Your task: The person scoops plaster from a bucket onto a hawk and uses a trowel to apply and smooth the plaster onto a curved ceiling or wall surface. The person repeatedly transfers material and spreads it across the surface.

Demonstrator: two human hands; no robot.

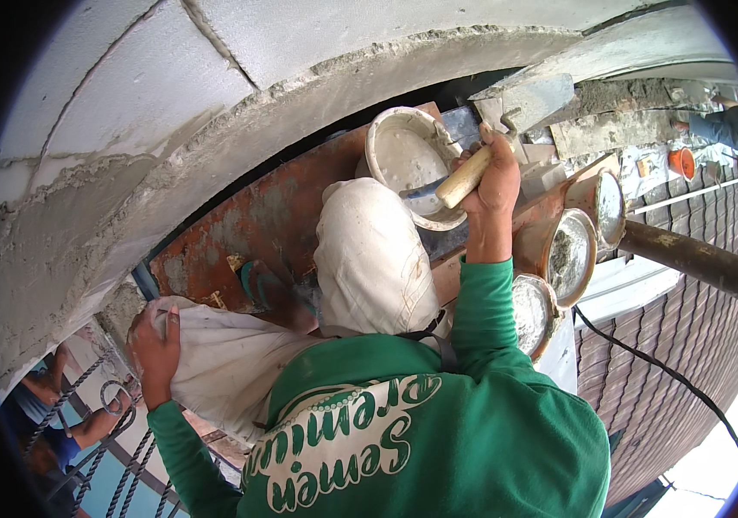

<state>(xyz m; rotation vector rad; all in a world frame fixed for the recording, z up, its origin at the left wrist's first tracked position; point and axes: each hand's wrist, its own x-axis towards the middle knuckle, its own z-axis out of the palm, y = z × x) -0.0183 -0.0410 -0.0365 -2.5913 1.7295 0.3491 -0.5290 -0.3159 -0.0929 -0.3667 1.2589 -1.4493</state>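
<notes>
My right hand (493, 181) grips the cream-coloured handle (462, 178) of a trowel, whose metal blade (536, 101) reaches up beside the wall. Below that hand, a white bucket (372, 142) holds pale grey mix, partly hidden by the handle and my knee. My left hand (156, 345) rests over my other knee, in pale trousers (226, 354), with its fingers loosely bent and nothing visible in them. Three round mortar-smeared buckets (546, 268) with grey contents stand in a row to my right.
A rusty platform (196, 242) lies under me along a pale block wall (127, 86). Ropes (131, 466) hang at lower left, where another person (92, 423) shows. A second person (731, 129) is at far right near an orange bucket (681, 162). A pipe (697, 268) juts over roof tiles.
</notes>
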